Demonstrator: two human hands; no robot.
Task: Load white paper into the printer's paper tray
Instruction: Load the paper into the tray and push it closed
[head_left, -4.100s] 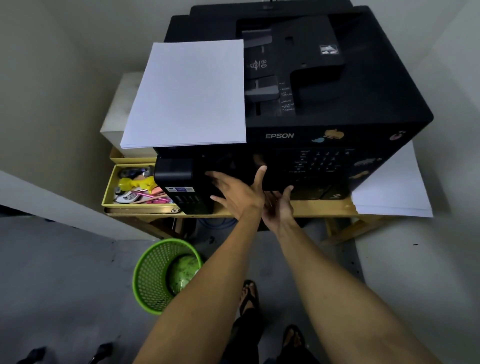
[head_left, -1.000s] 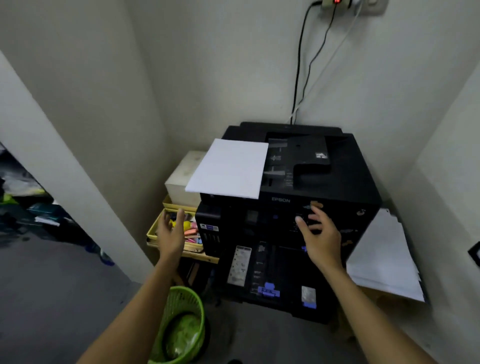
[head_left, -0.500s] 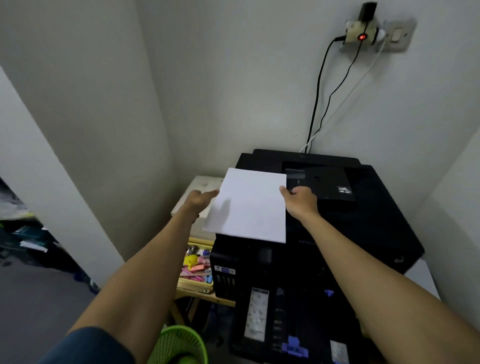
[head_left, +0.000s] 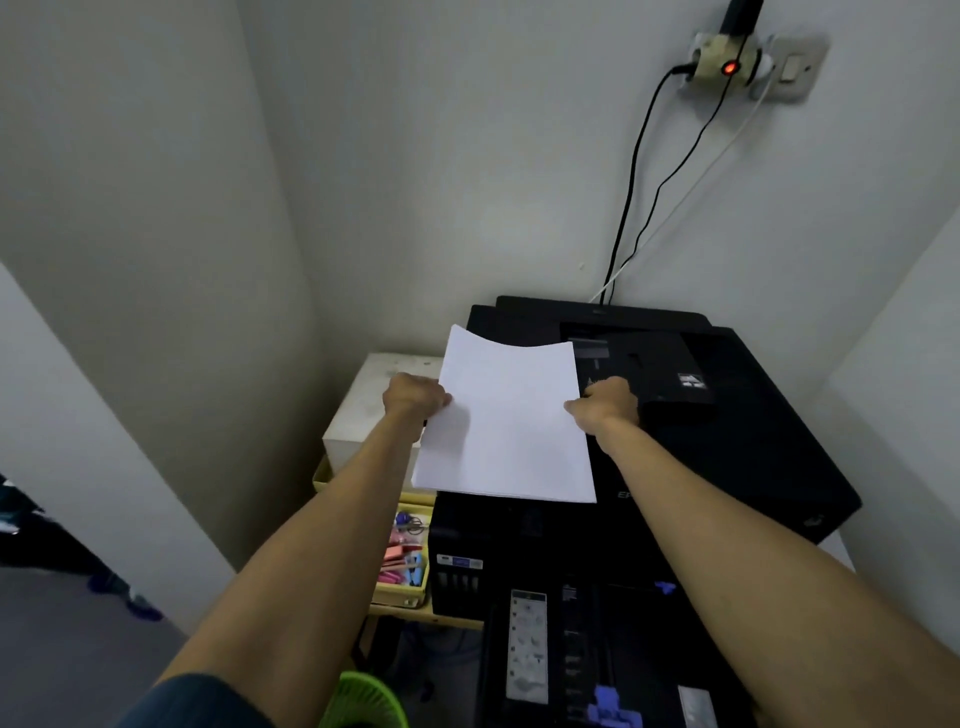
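Observation:
A stack of white paper (head_left: 511, 426) is held just above the left part of the black printer's top (head_left: 737, 441), its far edge curling upward. My left hand (head_left: 415, 397) grips the stack's left edge and my right hand (head_left: 605, 402) grips its right edge. Below the printer's front, the black paper tray (head_left: 576, 654) stands pulled out, with blue guides and a white label strip visible in it. My right forearm hides part of the tray.
A white box (head_left: 374, 405) and a yellow organiser (head_left: 408, 566) with small coloured items sit left of the printer. A green basket (head_left: 363, 701) stands on the floor below. Cables (head_left: 634, 197) run up the wall to a socket (head_left: 737, 67).
Both hands have closed on the paper stack's side edges and lifted it slightly off the printer's top; its far edge now curls up. The view has moved closer.

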